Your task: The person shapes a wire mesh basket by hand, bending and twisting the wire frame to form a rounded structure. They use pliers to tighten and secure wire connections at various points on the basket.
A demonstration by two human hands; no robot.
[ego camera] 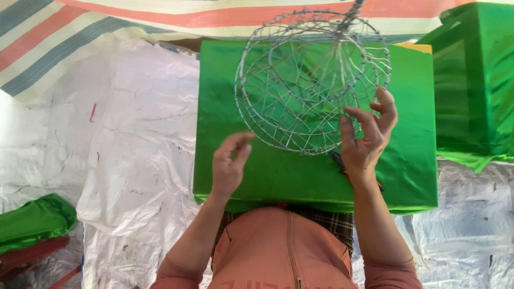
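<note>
A: Quick pass, head view. What's in hand?

B: Wire basket point(312, 80), round, silver mesh w/ a twisted wire stem going up out of frame at top. It sits over a green foil-covered box point(300, 176) that's on the person's lap.

A: Right hand?

B: Right hand point(367, 139) at the basket's lower right rim. Fingers point(386, 104) spread loosely, tips touching the mesh edge, thumb by the rim too. Touching, not a firm clamp as far as I can see.

A: Left?

B: Left hand point(229, 163) just below-left of the basket, near the rim but apart from it. Fingers point(240, 140) curled in, thumb and forefinger close together, narrow gap. Can't tell if it's pinching a thin wire, too small.

A: Anything under the right hand?

B: Dark tool w/ red bit point(342, 163) on the box, mostly hidden by the wrist. Can't ID it.

A: Surroundings?

B: White plastic sheet point(134, 139) on the floor, scuffed. Striped tarp point(69, 37) upper left. Second green foil box point(476, 80) far right. Green cloth bundle point(35, 219) lower left. Person wears a pinkish zip top point(284, 251).
</note>
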